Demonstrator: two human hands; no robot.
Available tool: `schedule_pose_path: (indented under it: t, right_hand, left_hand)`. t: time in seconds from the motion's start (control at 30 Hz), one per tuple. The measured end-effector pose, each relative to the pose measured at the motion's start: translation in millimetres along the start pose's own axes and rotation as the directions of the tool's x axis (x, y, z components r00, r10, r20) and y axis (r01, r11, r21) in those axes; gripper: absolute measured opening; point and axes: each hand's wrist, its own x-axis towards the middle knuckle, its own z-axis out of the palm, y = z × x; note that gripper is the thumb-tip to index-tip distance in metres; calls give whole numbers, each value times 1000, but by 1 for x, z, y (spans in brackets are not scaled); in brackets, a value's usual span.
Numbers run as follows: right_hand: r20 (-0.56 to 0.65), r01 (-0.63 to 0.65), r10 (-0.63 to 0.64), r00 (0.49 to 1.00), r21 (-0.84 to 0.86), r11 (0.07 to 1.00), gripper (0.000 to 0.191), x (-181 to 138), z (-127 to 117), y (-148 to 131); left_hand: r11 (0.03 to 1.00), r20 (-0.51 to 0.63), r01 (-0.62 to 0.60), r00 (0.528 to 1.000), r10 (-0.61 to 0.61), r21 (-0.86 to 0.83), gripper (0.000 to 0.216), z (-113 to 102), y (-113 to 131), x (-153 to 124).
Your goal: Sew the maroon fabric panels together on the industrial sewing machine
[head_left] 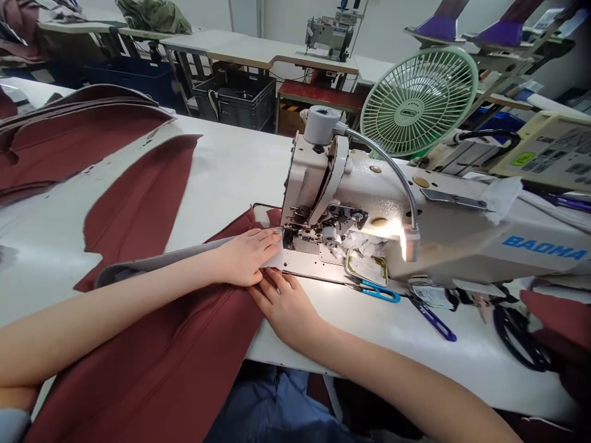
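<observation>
My left hand (pixel 247 255) lies flat, fingers stretched, on a dark red fabric piece (pixel 175 357) with a grey folded edge, fingertips close to the needle area of the cream sewing machine (pixel 351 209). My right hand (pixel 286 304) rests flat beside it, fingers out, pressing the fabric's edge on the white table (pixel 221 172). The cloth runs from under the presser foot toward me and hangs off the table's front edge.
More dark red pieces (pixel 69 141) lie stacked at the far left. Blue-handled snips (pixel 381 290) and a purple tool (pixel 436 321) lie right of the needle plate. A green fan (pixel 418 101) stands behind the machine. Other sewing tables and crates fill the background.
</observation>
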Motion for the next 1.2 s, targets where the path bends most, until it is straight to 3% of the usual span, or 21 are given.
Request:
schedule_pose_path:
  t: [0.17, 0.33, 0.43, 0.67, 1.0, 1.2]
  right_hand:
    - [-100, 23, -23, 995, 3, 1000, 43, -7, 9, 4]
    - [-76, -1, 7, 997, 69, 998, 40, -5, 8, 6]
    - [-77, -5, 10, 997, 68, 998, 40, -5, 6, 7]
    - [-83, 25, -22, 996, 33, 999, 44, -8, 9, 6]
    - [-70, -36, 47, 996, 140, 989, 49, -6, 10, 16]
    - [-62, -94, 97, 993, 44, 995, 41, -6, 11, 19]
  left_hand:
    - [988, -69, 105, 991, -114, -116, 54, 11, -6, -11]
    - [983, -113, -54, 993, 35, -175, 66, 13, -2, -13]
    - [990, -102, -67, 993, 54, -125, 73, 12, 0, -6]
    - [993, -145, 119, 982, -117, 5, 51, 11, 1, -3]
    - [997, -152, 39, 987, -49, -66, 53, 17, -5, -9]
    - [999, -134, 16, 991, -21, -34, 52, 20, -11, -9]
